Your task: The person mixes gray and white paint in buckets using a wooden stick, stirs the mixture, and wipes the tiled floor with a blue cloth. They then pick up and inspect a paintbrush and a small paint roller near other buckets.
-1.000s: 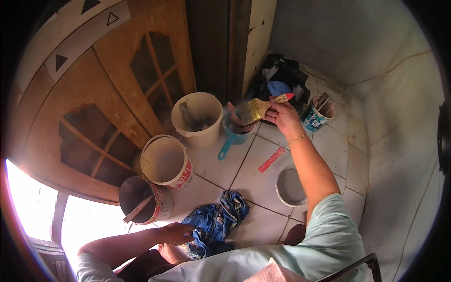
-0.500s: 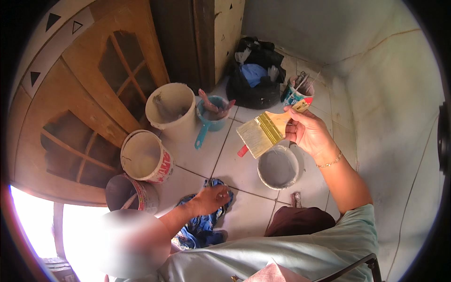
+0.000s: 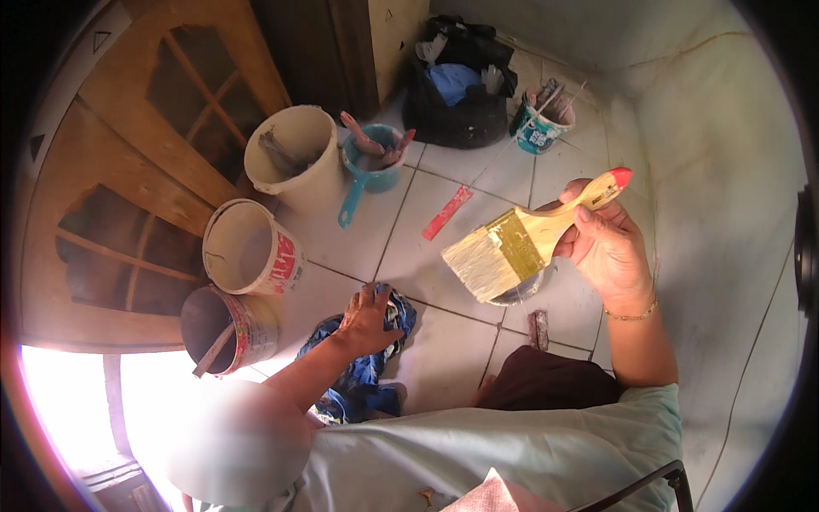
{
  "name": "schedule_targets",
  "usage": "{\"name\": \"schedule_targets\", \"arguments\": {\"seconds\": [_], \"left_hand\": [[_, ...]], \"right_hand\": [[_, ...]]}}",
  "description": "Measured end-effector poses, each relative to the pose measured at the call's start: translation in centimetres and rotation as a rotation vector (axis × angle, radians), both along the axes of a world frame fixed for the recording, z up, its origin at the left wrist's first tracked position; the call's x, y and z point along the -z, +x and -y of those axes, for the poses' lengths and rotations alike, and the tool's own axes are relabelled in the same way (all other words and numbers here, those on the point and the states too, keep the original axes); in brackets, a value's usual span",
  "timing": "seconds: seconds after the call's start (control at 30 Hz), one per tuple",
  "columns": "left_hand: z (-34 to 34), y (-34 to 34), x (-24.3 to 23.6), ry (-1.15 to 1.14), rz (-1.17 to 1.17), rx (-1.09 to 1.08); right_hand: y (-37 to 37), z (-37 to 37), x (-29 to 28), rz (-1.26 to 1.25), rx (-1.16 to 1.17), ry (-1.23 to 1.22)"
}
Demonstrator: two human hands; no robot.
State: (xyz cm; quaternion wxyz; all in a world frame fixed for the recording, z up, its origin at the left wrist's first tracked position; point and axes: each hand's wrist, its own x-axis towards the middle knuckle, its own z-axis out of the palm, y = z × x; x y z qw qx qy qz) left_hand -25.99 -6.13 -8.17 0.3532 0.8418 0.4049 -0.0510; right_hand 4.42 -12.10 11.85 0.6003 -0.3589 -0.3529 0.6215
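Note:
A wide flat paintbrush (image 3: pixel 499 256) with a wooden, red-tipped handle and pale bristles is in my right hand (image 3: pixel 610 252), thumb and fingers closed round its handle. The bristles point left and slightly down. Behind the brush, a round tub of grey paint (image 3: pixel 522 292) on the floor is mostly hidden. My left hand (image 3: pixel 368 324) lies with fingers spread on a crumpled blue patterned cloth (image 3: pixel 363 380), holding nothing.
Two pale buckets (image 3: pixel 294 162) and a darker bucket (image 3: pixel 256 333) with a stick stand at left, by wooden door panels. Nearby are a turquoise dipper (image 3: pixel 371 179), a black bag (image 3: pixel 452 119), a tool-filled teal can (image 3: pixel 542 124) and a red strip (image 3: pixel 448 212).
My right hand has turned the brush, so it now covers most of the tub. My left hand's fingers have spread over the cloth. The floor items sit higher in view.

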Motion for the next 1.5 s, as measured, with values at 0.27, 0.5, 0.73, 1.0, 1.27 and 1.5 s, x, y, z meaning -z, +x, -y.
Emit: {"name": "schedule_targets", "arguments": {"seconds": [0.27,0.5,0.73,1.0,1.27,1.5], "left_hand": [[4.4,-3.1,7.7,0.104,-0.332,0.152],[0.2,-4.0,10.5,0.182,-0.141,-0.143],[-4.4,-2.6,5.9,0.362,-0.045,-0.467],[-5.7,-3.5,7.3,0.248,0.012,-0.724],[-8.4,-3.6,6.5,0.151,0.232,-0.915],[-8.9,-1.3,0.3,-0.556,0.757,-1.234]], "right_hand": [[6.0,2.7,4.9,0.375,0.460,-0.167],[11.0,4.4,13.4,0.300,0.560,-0.491],[10.5,5.0,19.8,0.152,0.483,-0.590],[10.5,6.7,22.9,0.075,0.503,-0.670],[13.6,7.6,22.9,0.136,0.528,-0.910],[13.9,6.3,23.4,1.111,0.708,-0.486]]}}
